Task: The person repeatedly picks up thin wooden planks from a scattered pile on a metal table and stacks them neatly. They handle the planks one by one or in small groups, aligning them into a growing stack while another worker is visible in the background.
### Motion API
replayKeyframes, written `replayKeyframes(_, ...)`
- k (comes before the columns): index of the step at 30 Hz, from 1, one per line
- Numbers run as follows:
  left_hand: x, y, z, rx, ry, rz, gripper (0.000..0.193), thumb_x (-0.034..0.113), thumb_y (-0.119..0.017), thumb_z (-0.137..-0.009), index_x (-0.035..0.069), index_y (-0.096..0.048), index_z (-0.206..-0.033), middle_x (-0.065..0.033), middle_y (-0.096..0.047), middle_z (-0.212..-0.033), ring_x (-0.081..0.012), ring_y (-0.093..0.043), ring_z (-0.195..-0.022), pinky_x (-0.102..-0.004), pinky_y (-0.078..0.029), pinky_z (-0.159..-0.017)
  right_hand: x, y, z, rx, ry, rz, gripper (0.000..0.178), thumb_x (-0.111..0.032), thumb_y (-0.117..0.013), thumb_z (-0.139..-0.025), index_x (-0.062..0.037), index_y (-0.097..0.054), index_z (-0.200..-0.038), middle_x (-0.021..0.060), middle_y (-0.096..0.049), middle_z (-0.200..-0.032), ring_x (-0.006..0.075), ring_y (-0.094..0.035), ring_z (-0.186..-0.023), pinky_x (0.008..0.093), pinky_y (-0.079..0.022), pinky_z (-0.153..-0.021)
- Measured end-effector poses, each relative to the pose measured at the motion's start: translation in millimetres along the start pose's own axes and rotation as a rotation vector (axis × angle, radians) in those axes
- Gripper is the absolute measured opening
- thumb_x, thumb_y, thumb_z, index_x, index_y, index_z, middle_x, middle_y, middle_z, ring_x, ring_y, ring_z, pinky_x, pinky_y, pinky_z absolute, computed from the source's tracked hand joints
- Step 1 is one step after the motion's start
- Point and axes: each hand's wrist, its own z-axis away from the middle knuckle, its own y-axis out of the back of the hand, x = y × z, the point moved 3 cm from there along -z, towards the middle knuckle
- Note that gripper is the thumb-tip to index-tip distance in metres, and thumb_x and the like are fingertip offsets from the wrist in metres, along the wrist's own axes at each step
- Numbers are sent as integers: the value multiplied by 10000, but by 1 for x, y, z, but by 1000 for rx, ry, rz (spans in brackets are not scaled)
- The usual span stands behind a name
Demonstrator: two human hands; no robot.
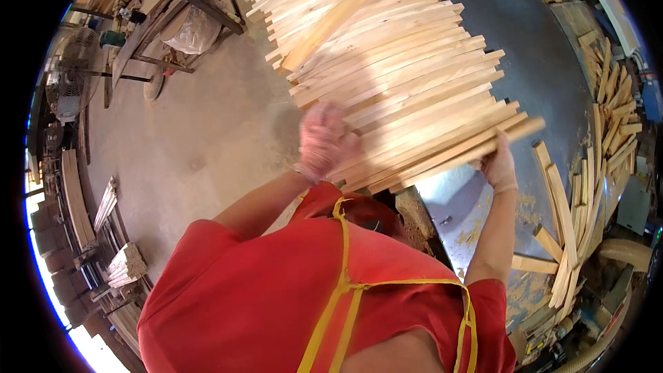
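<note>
Many pale wooden strips (407,107) lie side by side in a long row, their ends uneven. At the near right end of the row, my right hand (498,169) is closed on one wooden strip (523,131), with the thumb showing along its near side. That strip is slightly blurred and sticks out past the others. My left hand (326,139), in a thin pale glove, is over the left ends of the near strips. Motion smears its fingers, so their grip does not show. One longer strip (345,15) lies slantwise on top of the row.
The strips rest on a dark metal table (535,48) dusted with sawdust. Loose wood offcuts (611,121) are heaped along the right side. On the far left are a wooden rack (200,10) and a standing fan (77,48). Bundled strips (126,264) lie at the left.
</note>
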Motion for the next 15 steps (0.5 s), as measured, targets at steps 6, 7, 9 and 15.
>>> replayKeyframes(6,-87,-23,23,262,1086,1141,359,329,-708,-926,52,-662,-1151,-87,-668,-1104,-243,-652,-952,-399,-557,-783,11,-12,26,141,144,438,407,-478,-700,-1018,-86,-660,-1119,-25,-530,-697,108,-467,-508,283,-388,-457)
replayKeyframes(7,-66,-17,14,203,1188,1306,356,348,-698,-943,57,-661,-1146,-75,-666,-1084,-222,-646,-937,-394,-547,-767,17,-15,34,177,219,408,358,-408,-686,-1024,-70,-671,-1144,-7,-601,-788,118,-550,-605,299,-470,-534)
replayKeyframes(9,-23,-3,9,145,1279,1347,299,353,-668,-961,96,-670,-1115,-62,-656,-999,-173,-608,-877,-359,-501,-715,34,12,23,257,153,263,565,-360,-746,-995,-40,-587,-1433,44,-686,-1058,160,-653,-895,335,-545,-745)
replayKeyframes(15,19,14,30,-858,508,581,340,385,-710,-952,74,-699,-1089,-84,-739,-1128,-246,-700,-1056,-409,-557,-878,32,21,13,320,293,67,926,-339,-777,-991,-11,-282,-1702,157,-607,-1513,301,-630,-1300,413,-509,-1045)
